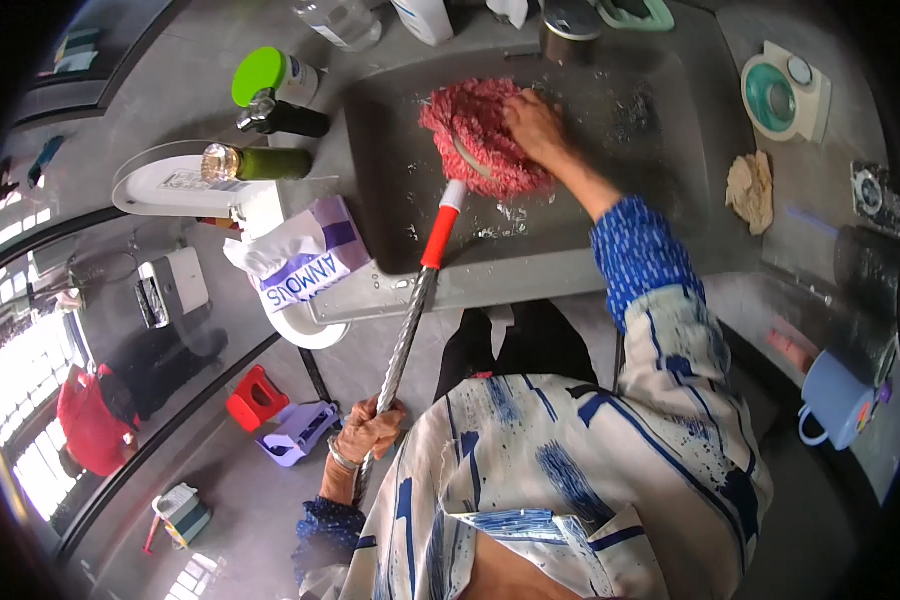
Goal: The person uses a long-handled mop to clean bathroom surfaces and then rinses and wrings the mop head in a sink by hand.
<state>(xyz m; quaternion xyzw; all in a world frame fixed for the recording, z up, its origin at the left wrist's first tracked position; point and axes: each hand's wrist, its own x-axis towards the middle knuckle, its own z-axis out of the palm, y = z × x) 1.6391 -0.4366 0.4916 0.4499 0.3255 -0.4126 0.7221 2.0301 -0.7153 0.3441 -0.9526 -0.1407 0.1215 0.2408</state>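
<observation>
Right hand (537,128) rested on a pink mop head (467,115) in a grey sink (390,170); whether it gripped could not be told. Below it, leftward, the left hand (368,432) was wrapped around the mop's silver handle (403,340). Beyond that hand, by the sink's left edge, sat a white-and-purple packet (315,255).

Looked like home washroom or utility corner: wide grey sink (390,180), mop head (465,125) in it, was set in desk (510,288); bottles (340,24), tissue pack (305,255), blue mug (836,400) were around; red stool (258,400) stood on grey floor (270,490).
</observation>
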